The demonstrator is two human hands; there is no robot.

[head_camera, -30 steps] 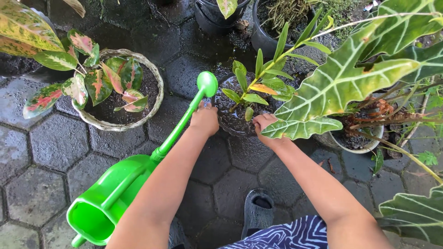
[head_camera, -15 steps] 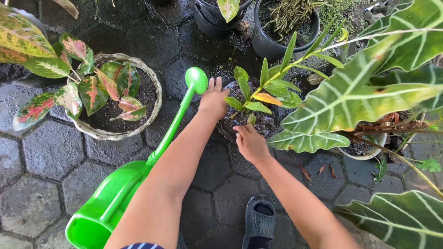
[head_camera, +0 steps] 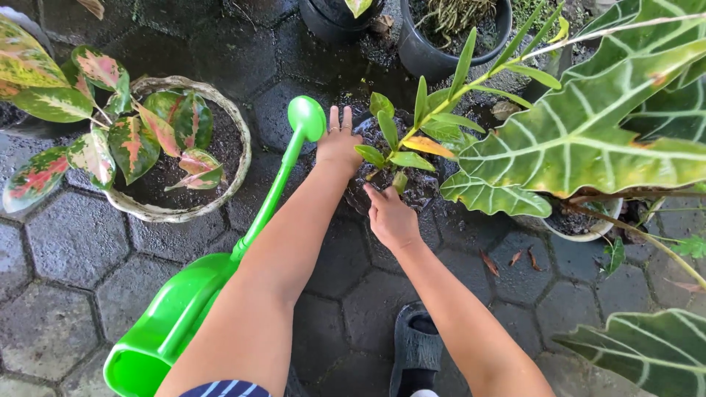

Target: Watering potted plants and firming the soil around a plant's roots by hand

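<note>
A small dark pot (head_camera: 423,192) of wet soil holds a young green plant (head_camera: 412,140) in the middle of the view. My left hand (head_camera: 339,143) rests on the pot's left rim with fingers spread. My right hand (head_camera: 391,217) touches the pot's near rim, fingers curled against it. A bright green watering can (head_camera: 187,301) stands just left of my left arm, its long spout and round rose (head_camera: 307,117) close beside my left hand.
A pale round pot (head_camera: 220,191) with red-and-green leaves sits at the left. Two black pots (head_camera: 434,62) stand at the back. Large white-veined leaves (head_camera: 588,140) overhang a white pot (head_camera: 581,231) on the right. Wet hexagonal paving (head_camera: 66,242) lies underfoot, and my sandal (head_camera: 413,345) is below.
My left hand slid up along the pot's left rim and spread its fingers. My right hand moved left from under the big leaf to the pot's near edge.
</note>
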